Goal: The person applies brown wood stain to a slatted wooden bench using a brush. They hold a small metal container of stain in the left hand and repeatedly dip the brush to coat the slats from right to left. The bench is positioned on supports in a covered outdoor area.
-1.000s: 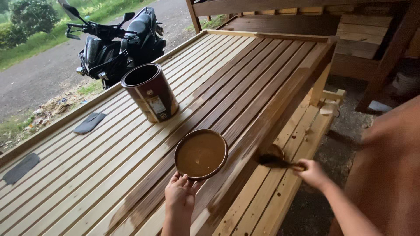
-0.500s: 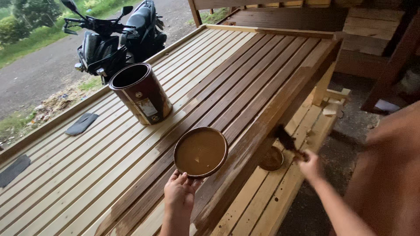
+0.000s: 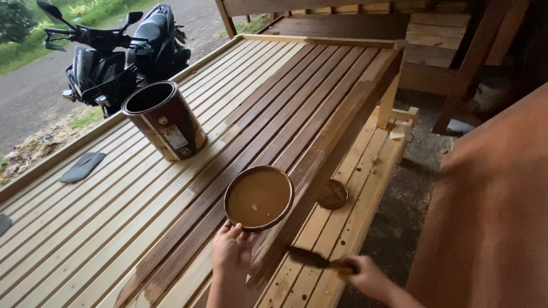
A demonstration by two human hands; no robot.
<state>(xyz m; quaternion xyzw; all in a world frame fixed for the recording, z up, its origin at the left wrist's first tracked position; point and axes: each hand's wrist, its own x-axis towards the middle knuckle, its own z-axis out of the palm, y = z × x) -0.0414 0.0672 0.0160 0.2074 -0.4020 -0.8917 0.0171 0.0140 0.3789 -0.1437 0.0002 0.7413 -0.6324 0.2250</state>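
Note:
My left hand (image 3: 231, 254) grips the near rim of a round bowl (image 3: 258, 197) of brown wood stain that rests on a slatted wooden platform (image 3: 114, 222). My right hand (image 3: 368, 276) holds a dark paintbrush (image 3: 311, 258) by its handle. Its bristles touch the platform's stained side edge, above a lower slatted shelf (image 3: 354, 217). The right-hand slats are stained brown; the left ones are bare pale wood. An open stain can (image 3: 164, 120) stands upright further back on the platform.
A round can lid (image 3: 333, 194) lies on the lower shelf. A dark cloth (image 3: 83, 166) lies on the platform's left side. A black scooter (image 3: 123, 51) is parked beyond the platform by a road. Stacked boards and wooden posts (image 3: 439, 40) stand at the back right.
My right hand has drawn the brush toward me along the platform's side edge, from beside the lid to near the bowl. The left hand stays on the bowl.

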